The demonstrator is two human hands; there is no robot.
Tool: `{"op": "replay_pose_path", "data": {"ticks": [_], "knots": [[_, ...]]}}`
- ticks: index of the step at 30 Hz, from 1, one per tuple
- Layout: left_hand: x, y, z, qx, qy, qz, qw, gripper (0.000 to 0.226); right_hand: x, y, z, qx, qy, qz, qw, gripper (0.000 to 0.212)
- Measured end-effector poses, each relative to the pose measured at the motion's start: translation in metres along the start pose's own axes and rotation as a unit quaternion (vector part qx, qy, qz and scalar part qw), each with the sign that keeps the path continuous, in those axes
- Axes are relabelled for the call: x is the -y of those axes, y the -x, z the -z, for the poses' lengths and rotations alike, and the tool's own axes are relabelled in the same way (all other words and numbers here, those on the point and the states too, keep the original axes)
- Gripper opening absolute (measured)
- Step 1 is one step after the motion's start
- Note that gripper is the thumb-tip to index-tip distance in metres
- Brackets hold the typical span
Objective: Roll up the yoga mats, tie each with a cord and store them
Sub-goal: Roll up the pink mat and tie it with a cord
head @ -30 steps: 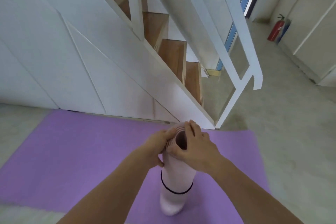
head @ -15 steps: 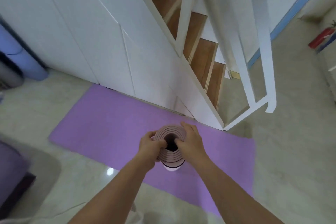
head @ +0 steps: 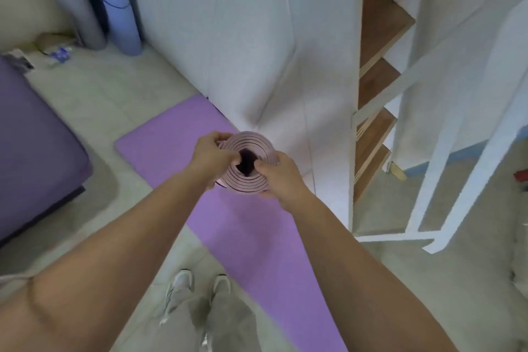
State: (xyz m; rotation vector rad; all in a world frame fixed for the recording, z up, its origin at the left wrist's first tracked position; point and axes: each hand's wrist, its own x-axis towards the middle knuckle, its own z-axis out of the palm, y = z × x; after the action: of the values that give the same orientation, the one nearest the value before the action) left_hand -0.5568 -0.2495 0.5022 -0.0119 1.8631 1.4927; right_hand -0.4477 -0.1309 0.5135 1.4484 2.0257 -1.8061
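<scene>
Head view: my left hand (head: 213,156) and right hand (head: 281,177) both grip the top rim of the rolled pink mat (head: 248,183), end-up over the flat purple mat (head: 257,237). It seems light, springy foam that could telescope, so I judge pinching the rim layers wise. Stored rolls (head: 121,8) stand beyond.

Soft, even daylight, faint shadows, slight motion blur throughout, wide-angle bending of lines towards the edges.

Between the fingers (head: 221,141), the rolled pale-pink foam mat (head: 258,146) shows a dark-lined spiral — beneath them, a plain lilac flat foam mat (head: 257,237).
</scene>
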Motion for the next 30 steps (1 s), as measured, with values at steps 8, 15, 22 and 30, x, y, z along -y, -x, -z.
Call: {"op": "replay_pose_path", "data": {"ticks": [8,15,22,30], "knots": [[-0.022,-0.025,0.063,-0.103,0.027,0.012,0.994,0.049,0.056,-0.03,-0.06,0.078,0.03,0.011,0.996,0.031],[-0.082,-0.011,0.147,-0.147,0.033,0.003,0.989,0.046,0.133,-0.029,-0.122,0.157,0.016,0.039,0.987,0.028],[-0.137,-0.03,0.229,-0.194,0.029,-0.015,0.981,0.034,0.219,-0.029,-0.191,0.179,0.018,0.093,0.979,0.029],[-0.194,-0.143,0.343,-0.193,0.067,-0.011,0.979,0.016,0.331,-0.108,-0.306,0.14,0.049,0.127,0.981,0.017]]}}
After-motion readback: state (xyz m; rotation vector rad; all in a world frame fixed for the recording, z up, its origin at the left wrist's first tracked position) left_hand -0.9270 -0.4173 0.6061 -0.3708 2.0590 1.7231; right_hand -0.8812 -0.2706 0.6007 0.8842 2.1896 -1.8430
